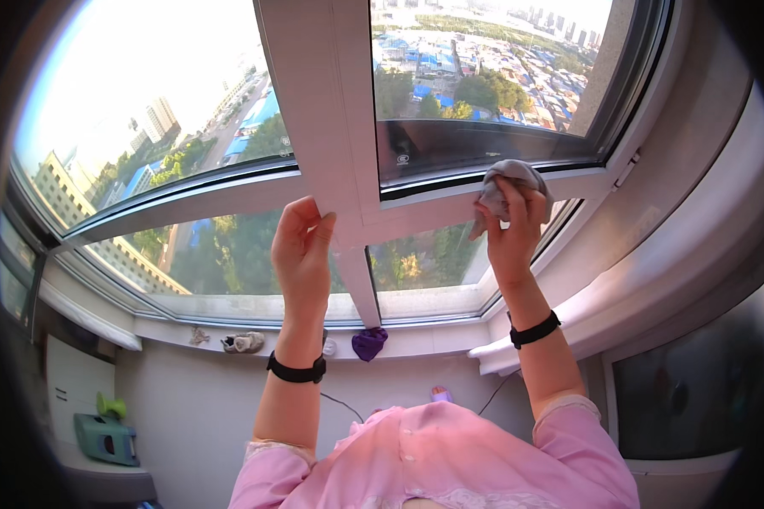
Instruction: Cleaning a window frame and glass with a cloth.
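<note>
My right hand [516, 229] grips a bunched grey cloth [519, 175]. It presses the cloth to the lower rail [433, 216] of the right window sash, near that sash's lower right corner. My left hand [302, 245] is raised beside the wide white upright [325, 114] between the two windows. Its fingers are curled in towards the thumb, and nothing shows in them. Whether its fingertips touch the upright is not plain. Below the rail, a lower glass pane [426, 273] reaches down to the sill.
On the window sill [414, 343] lie a purple cloth [369, 343] and a grey-beige crumpled item [243, 342]. A white curtain [611, 305] hangs at the right. A green-and-grey plastic case [105, 439] and a lime-green dumbbell [110, 405] sit lower left. A thin cable [344, 404] crosses the floor.
</note>
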Demonstrator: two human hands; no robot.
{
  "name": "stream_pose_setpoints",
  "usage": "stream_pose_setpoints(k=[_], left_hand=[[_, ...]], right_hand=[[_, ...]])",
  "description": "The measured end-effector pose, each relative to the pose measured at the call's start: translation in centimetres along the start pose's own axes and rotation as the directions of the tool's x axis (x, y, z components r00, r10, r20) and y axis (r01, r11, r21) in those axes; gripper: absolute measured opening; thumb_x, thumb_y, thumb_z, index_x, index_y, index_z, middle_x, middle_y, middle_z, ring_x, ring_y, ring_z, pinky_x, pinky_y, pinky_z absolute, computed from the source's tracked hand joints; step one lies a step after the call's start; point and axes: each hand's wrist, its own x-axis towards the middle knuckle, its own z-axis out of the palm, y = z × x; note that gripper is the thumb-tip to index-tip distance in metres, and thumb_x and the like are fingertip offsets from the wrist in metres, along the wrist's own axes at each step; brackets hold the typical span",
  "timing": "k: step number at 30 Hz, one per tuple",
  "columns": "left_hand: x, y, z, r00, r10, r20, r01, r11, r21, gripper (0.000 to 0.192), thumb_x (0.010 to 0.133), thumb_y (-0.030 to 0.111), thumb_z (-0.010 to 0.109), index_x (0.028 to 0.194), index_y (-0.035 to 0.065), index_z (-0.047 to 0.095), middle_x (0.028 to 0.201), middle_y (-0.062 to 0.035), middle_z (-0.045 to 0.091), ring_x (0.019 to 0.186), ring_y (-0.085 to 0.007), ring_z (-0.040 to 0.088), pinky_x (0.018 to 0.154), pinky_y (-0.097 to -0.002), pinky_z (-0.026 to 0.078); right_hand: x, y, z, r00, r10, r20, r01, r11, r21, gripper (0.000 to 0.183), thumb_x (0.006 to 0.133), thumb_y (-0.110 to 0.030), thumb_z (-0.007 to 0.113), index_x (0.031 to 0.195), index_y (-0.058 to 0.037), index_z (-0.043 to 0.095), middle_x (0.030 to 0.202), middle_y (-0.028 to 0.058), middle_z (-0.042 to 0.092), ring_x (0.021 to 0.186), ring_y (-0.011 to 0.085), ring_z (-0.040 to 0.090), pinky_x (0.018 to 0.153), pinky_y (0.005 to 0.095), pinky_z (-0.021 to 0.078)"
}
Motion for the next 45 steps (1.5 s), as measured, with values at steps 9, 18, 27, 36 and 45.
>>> stream_pose_setpoints(k=[9,18,27,36,45], left_hand=[[0.5,-0.5,-0.9,0.998,0.016,0.053,-0.013,0.999,-0.049,0.018,0.096,-0.003,0.066,0.114,-0.0013,0.063,0.101,-0.0034,0.068,0.094,-0.0093,0.063,0.086,-0.0238,0.050],[1.0,-0.7,-0.9,0.999,0.021,0.036,-0.021,1.000,-0.015,0.019,0.095,-0.004,0.066,0.113,-0.0024,0.063,0.100,-0.0038,0.069,0.092,-0.0093,0.064,0.084,-0.0231,0.051],[1.4,-0.9,-0.3,1.000,-0.021,0.004,0.022,0.993,-0.117,0.016,0.094,-0.004,0.067,0.110,-0.0019,0.065,0.099,-0.0040,0.070,0.092,-0.0094,0.065,0.085,-0.0231,0.052],[1.9,-1.0,-0.1,0.999,0.005,0.036,-0.003,0.998,-0.056,0.017,0.094,-0.003,0.067,0.111,-0.0026,0.065,0.099,-0.0047,0.070,0.091,-0.0092,0.066,0.084,-0.0243,0.053],[2.1,-1.0,-1.5,0.994,-0.067,0.088,0.080,0.985,-0.154,0.018,0.094,-0.003,0.067,0.112,-0.0034,0.065,0.100,-0.0049,0.071,0.092,-0.0089,0.066,0.084,-0.0238,0.053]], right_hand=[[-1.3,-9.8,5.0,0.909,-0.402,0.111,0.372,0.901,0.223,0.025,0.077,-0.014,0.074,0.101,-0.0180,0.068,0.095,0.0013,0.059,0.090,0.0235,0.062,0.079,0.0350,0.0522],[-1.9,-6.5,2.2,0.936,-0.244,0.256,0.225,0.969,0.098,0.029,0.079,-0.005,0.070,0.106,-0.0113,0.068,0.094,0.0053,0.061,0.086,0.0262,0.064,0.073,0.0371,0.0543],[-0.6,-11.7,3.8,0.930,-0.251,0.268,0.205,0.961,0.188,0.027,0.079,-0.007,0.071,0.105,-0.0092,0.066,0.091,0.0050,0.061,0.079,0.0261,0.066,0.068,0.0364,0.0538],[-0.6,-10.1,2.5,0.971,-0.002,0.238,-0.022,0.995,0.097,0.025,0.076,-0.007,0.077,0.100,-0.0090,0.068,0.088,0.0082,0.066,0.080,0.0297,0.067,0.071,0.0392,0.0543],[-2.2,-13.9,6.2,0.911,-0.318,0.262,0.284,0.945,0.162,0.017,0.078,-0.020,0.075,0.091,-0.0177,0.065,0.080,0.0004,0.056,0.069,0.0187,0.063,0.062,0.0326,0.0523]])
